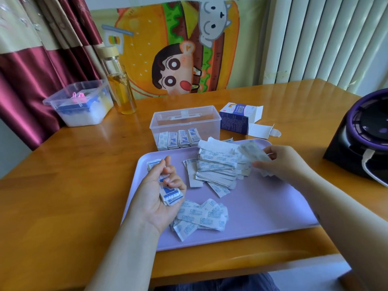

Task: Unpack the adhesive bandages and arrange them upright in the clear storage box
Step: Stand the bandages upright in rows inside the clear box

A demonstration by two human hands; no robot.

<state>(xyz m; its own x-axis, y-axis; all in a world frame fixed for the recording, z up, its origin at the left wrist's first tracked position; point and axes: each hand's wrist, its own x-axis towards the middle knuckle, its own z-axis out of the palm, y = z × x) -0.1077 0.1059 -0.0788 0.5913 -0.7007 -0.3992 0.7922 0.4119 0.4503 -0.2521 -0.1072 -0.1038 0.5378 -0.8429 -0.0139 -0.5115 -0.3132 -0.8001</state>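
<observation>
White-and-blue stack (171,196): a small bundle of wrapped bandages lies across the palm of the left hand (154,198), which is turned up over the tray's left edge with its fingers curled round the bundle.
Right hand (282,162): thumb and fingers pinch a blurred wrapped strip (253,153) above the tray's far right part, just beside the big pile.
Big pile (218,166): loose bandages heaped at the tray's far middle, between the two hands.
Small cluster (202,215): more bandages lying flat near the tray's front, just beside the left wrist.
Clear storage box (185,119): open, on the desk just beyond the tray's far edge; a row of bandages (178,139) stands upright along its near wall.
Tray (262,217): lilac, on the wooden desk (63,185) towards its front edge.
Carton (235,120): opened, flaps out, just right of the box.
Far left corner: a second clear tub (79,101) and a glass bottle (120,80).
Right edge: a black-and-purple object (365,133).
</observation>
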